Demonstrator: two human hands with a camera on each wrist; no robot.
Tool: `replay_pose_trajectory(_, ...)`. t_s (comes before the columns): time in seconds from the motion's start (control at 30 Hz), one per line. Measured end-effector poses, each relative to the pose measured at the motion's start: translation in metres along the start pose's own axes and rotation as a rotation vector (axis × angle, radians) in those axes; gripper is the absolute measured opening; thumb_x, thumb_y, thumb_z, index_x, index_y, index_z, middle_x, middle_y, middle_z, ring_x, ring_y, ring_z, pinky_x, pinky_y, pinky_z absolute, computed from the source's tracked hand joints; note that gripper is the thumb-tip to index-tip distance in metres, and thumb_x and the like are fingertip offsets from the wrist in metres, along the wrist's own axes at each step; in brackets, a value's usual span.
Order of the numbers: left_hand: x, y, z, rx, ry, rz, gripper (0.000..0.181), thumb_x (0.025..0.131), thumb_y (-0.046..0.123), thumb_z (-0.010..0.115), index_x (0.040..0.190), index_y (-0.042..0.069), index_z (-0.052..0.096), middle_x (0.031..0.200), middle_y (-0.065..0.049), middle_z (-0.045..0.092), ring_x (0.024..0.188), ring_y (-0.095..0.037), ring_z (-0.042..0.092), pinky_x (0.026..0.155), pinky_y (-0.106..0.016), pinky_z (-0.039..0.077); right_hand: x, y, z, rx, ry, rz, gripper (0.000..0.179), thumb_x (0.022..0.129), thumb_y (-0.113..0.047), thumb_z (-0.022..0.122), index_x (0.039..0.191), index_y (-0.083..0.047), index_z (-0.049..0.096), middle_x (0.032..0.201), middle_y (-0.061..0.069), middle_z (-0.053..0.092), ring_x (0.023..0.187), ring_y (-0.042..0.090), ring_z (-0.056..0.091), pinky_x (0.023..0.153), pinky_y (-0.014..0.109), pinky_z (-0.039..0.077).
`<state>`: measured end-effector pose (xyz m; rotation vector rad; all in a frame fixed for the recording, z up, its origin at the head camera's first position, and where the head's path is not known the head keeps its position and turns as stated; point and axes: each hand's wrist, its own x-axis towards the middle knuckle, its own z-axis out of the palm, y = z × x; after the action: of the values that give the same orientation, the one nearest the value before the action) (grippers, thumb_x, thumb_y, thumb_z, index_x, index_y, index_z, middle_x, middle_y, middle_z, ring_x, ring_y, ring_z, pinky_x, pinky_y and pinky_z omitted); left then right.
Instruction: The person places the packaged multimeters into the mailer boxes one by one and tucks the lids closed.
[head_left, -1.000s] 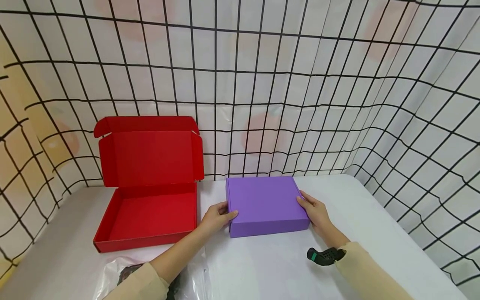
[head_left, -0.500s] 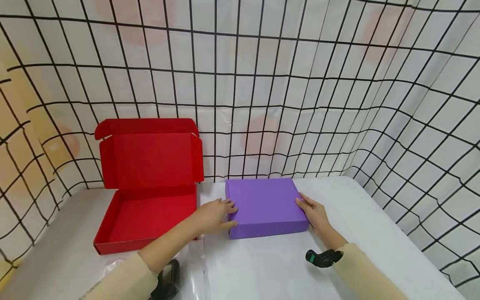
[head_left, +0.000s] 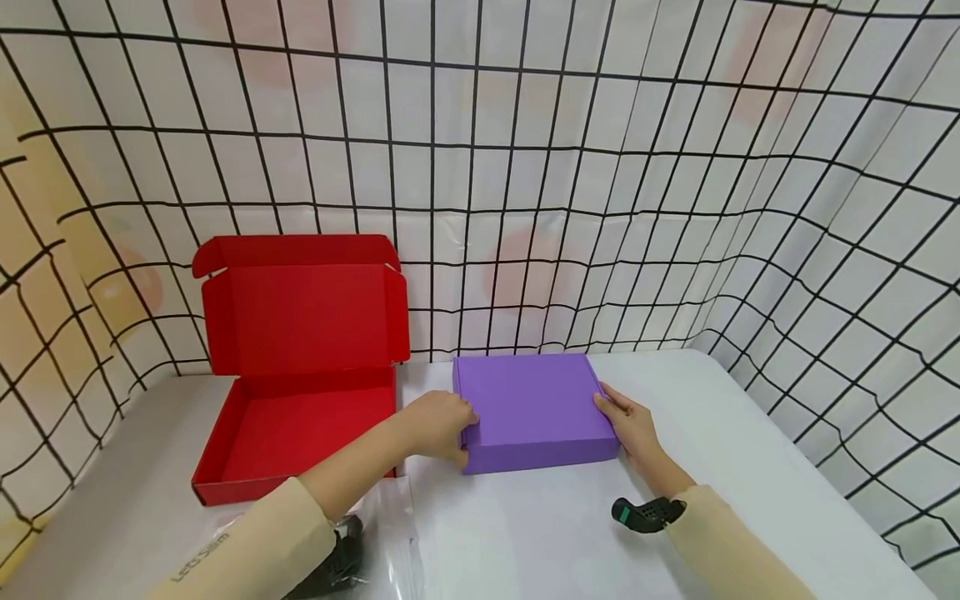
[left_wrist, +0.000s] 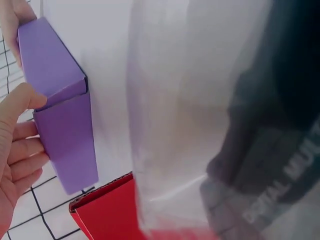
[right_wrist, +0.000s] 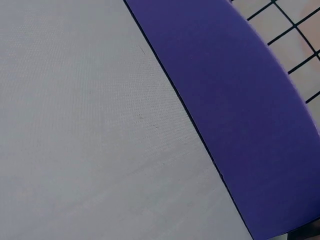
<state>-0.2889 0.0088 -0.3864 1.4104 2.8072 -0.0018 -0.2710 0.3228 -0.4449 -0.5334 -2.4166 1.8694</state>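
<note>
Fingers of my left hand (head_left: pixel 438 423) and right hand (head_left: pixel 630 421) grip the purple box (head_left: pixel 536 412), just below and right of the frame's middle. Red box (head_left: pixel 307 321), at left, is already open; I think the purple lid (head_left: pixel 525 387) isn't lifted yet.

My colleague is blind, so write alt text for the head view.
A person's left hand and right hand hold a closed purple box on a white table; to its left, a red box stands open before black wire mesh.
</note>
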Motion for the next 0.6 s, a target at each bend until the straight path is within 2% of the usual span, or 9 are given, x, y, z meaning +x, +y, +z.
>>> replay_pose_trajectory(0.3,0.0059,-0.002,0.0008,-0.039,-0.014,0.023,0.024,0.069,0.033,0.077,0.083,0.015,0.069,0.066,0.007,0.061,0.063,-0.008,0.052,0.063,-0.021,0.046,0.0019,-0.0031,-0.0016,-0.041,-0.007,0.002,0.06,0.09,-0.036,0.058,0.141,-0.011,0.036,0.147,0.015,0.027,0.137,0.033,0.023,0.108,0.045,0.027)
replay_pose_trajectory(0.47,0.0053,0.0,0.0006,-0.005,-0.008,0.035,0.025,0.07,0.033,0.076,0.086,0.014,0.069,0.068,0.006,0.063,0.064,-0.009,0.054,0.064,-0.021,0.048,0.0017,-0.0047,-0.0033,-0.048,-0.013,0.006,0.06,0.09,-0.035,0.058,0.141,-0.012,0.035,0.148,0.013,0.026,0.137,0.033,0.021,0.109,0.044,0.026)
replay_pose_trajectory(0.6,0.0021,-0.0005,0.0025,0.022,0.024,0.037,0.028,0.07,0.035,0.076,0.087,0.014,0.069,0.069,0.004,0.064,0.063,-0.01,0.055,0.064,-0.021,0.048,0.0009,-0.006,-0.0035,-0.063,-0.022,0.006,0.061,0.09,-0.036,0.058,0.141,-0.012,0.035,0.148,0.014,0.026,0.137,0.034,0.021,0.109,0.044,0.026)
